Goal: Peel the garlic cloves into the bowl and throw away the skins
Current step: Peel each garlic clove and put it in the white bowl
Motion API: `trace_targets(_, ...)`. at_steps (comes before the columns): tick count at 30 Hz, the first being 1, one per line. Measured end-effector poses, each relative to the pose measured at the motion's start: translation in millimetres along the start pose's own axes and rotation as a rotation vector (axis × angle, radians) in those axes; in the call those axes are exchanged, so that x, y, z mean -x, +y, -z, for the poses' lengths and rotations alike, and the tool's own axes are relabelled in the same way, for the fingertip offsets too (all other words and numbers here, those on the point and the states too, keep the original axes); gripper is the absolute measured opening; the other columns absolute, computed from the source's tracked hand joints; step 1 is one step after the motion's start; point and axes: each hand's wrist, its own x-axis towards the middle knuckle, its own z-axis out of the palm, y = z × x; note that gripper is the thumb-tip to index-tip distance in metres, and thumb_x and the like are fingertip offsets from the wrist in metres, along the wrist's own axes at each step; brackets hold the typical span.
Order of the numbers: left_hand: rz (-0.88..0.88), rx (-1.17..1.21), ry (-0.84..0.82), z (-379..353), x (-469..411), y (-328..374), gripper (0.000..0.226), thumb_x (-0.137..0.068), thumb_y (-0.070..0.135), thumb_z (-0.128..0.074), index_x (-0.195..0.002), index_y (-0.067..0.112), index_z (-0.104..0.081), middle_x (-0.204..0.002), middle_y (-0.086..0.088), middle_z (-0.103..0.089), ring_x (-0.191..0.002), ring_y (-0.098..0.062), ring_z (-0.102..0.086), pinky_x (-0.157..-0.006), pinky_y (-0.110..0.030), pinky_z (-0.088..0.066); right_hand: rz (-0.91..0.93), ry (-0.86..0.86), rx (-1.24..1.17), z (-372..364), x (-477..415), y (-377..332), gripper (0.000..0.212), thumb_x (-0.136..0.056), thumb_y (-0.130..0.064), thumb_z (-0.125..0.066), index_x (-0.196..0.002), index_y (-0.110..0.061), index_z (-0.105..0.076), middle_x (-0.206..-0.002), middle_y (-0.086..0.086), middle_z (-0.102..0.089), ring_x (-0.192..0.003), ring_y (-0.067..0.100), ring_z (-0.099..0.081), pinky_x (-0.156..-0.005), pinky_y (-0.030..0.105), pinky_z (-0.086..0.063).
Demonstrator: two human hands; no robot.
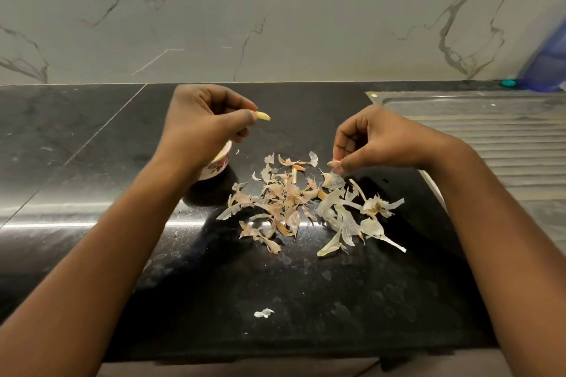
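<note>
The left hand (202, 122) is curled, thumb and forefinger pinching one peeled, pale-yellow garlic clove (264, 116) held above the counter, just right of the bowl. The right hand (376, 139) is curled too, its fingertips pinching a scrap of skin (333, 163) over the far right edge of the pile of skins (294, 202).

The bowl (219, 164) sits under the left wrist. Only part of its rim and flowered side show, and its contents are hidden. Whether any unpeeled cloves lie among the skins is hard to make out. A blue object (548, 64) at the far right is cut off by the frame and blurred, and a small teal thing (508, 82) lies beside it.

The counter (92, 138) is black, glossy stone. A ribbed steel drainboard (490, 131) adjoins it on the right, and a white veined marble wall (275, 9) rises behind.

There are two hands, one bowl and one clove in hand. The skins in the pile are too many to count. A lone white scrap (264, 313) lies apart, nearer.
</note>
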Motion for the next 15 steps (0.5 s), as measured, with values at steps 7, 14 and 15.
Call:
trace_targets(7,0.155,-0.201,-0.051,39.0,-12.0,1.9,0.006,-0.091,0.002,-0.076,-0.094,0.006,-0.079,-0.086,-0.016,-0.078,-0.068,-0.018,-0.071,-0.062,-0.021,-0.06,-0.003,-0.006,0.071,2.5,5.9,-5.8,0.009,-0.088,-0.027,-0.087,-0.079,-0.024,-0.085,-0.077,0.0,-0.077,-0.072,0.011,-0.064,-0.072,0.036,-0.048)
trace_targets(14,0.294,-0.367,-0.072,54.5,-16.2,-3.9,0.004,-0.09,0.003,-0.076,-0.087,0.005,-0.08,-0.082,-0.014,-0.077,-0.066,-0.017,-0.063,-0.064,-0.031,-0.052,0.118,-0.075,-0.009,-9.8,1.7,-17.9,0.019,-0.08,-0.036,-0.094,-0.087,-0.023,-0.083,-0.069,0.008,-0.057,-0.064,0.018,-0.052,-0.064,0.033,-0.044)
trace_targets(15,0.3,-0.389,-0.074,54.7,-16.2,-4.7,0.005,-0.089,0.004,-0.077,-0.086,0.006,-0.08,-0.082,-0.014,-0.077,-0.067,-0.018,-0.062,-0.064,-0.033,-0.051,0.108,-0.122,0.001,-13.2,1.0,-19.7,0.022,-0.079,-0.04,-0.094,-0.087,-0.023,-0.083,-0.068,0.007,-0.056,-0.063,0.018,-0.052,-0.063,0.031,-0.045)
